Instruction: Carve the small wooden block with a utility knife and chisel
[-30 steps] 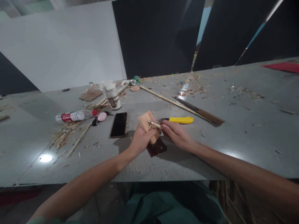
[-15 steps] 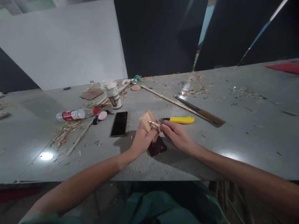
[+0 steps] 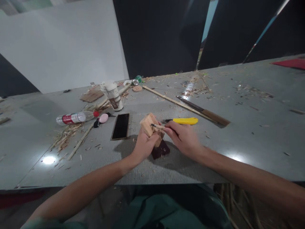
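My left hand (image 3: 144, 144) is wrapped round a pale wooden block (image 3: 148, 122) with angled, cut faces, held up over the table. In my right hand (image 3: 182, 136) is a slim carving knife (image 3: 159, 126) with a light handle, gripped near its front. Its short metal tip rests at the block's upper face; whether it cuts in is too small to tell. Beneath the block lies a dark flat piece (image 3: 162, 150) with small chips on it. Just beyond my right hand is a yellow utility knife (image 3: 185, 121).
A phone (image 3: 120, 126) lies to the left, with a plastic bottle (image 3: 77, 117), a pink oval object (image 3: 104, 118) and a paper cup (image 3: 113, 97) past it. A long wood strip (image 3: 166, 98) and a wooden-handled saw (image 3: 209, 114) lie behind. Shavings (image 3: 69, 135) litter the table.
My right hand and the carving knife have shifted slightly, the tip moving a little left on the block. The left hand keeps its hold. The whole view has tilted slightly.
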A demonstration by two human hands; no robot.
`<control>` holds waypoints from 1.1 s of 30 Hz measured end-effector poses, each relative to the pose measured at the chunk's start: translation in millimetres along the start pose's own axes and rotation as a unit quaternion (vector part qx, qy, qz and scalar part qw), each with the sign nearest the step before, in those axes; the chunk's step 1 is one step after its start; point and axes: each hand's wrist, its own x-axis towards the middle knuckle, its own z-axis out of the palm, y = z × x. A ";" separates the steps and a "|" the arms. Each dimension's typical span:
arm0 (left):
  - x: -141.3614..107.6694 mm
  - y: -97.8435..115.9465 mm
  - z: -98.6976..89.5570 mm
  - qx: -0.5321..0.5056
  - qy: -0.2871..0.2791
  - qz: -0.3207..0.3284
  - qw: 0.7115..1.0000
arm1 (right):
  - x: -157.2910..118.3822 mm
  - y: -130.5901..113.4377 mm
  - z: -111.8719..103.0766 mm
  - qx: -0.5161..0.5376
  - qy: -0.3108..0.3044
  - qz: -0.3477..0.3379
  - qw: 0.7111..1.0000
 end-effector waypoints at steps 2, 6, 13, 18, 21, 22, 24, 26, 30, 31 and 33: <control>0.0 1.4 0.0 0.007 0.003 -0.001 1.000 | -1.5 -1.2 -2.0 -0.036 0.008 -0.016 0.999; 0.5 2.4 0.3 0.020 0.011 -0.006 1.000 | -3.5 -2.1 -3.7 -0.100 0.018 -0.039 0.994; 1.4 1.0 0.2 0.036 0.027 -0.014 0.999 | -4.9 -0.2 -2.5 -0.173 0.028 -0.074 0.982; 1.6 -2.2 -0.5 0.040 0.030 -0.015 0.999 | -5.0 -1.7 -4.0 -0.205 0.033 -0.086 0.974; 1.9 -4.2 -0.3 0.044 0.033 -0.016 0.998 | -4.7 -4.2 -5.5 -0.212 0.034 -0.087 0.973; 2.1 -4.6 -0.2 0.046 0.035 -0.016 0.998 | -4.6 -5.1 -6.0 -0.212 0.034 -0.086 0.973; 2.5 -5.1 -0.2 0.050 0.038 -0.018 0.998 | -4.2 -6.7 -7.2 -0.209 0.032 -0.083 0.974; 2.8 -5.5 -0.9 0.055 0.040 -0.022 0.997 | -4.1 -8.0 -8.2 -0.204 0.029 -0.081 0.975; 3.4 -6.2 -3.7 0.060 0.037 -0.029 0.997 | -4.5 -8.7 -9.2 -0.188 0.024 -0.068 0.979; 3.6 -6.2 -4.4 0.058 0.035 -0.031 0.997 | -4.4 -8.2 -9.1 -0.183 0.024 -0.062 0.981; 4.0 -5.6 -4.9 0.049 0.030 -0.036 0.998 | -3.5 -5.9 -8.6 -0.169 0.023 -0.051 0.984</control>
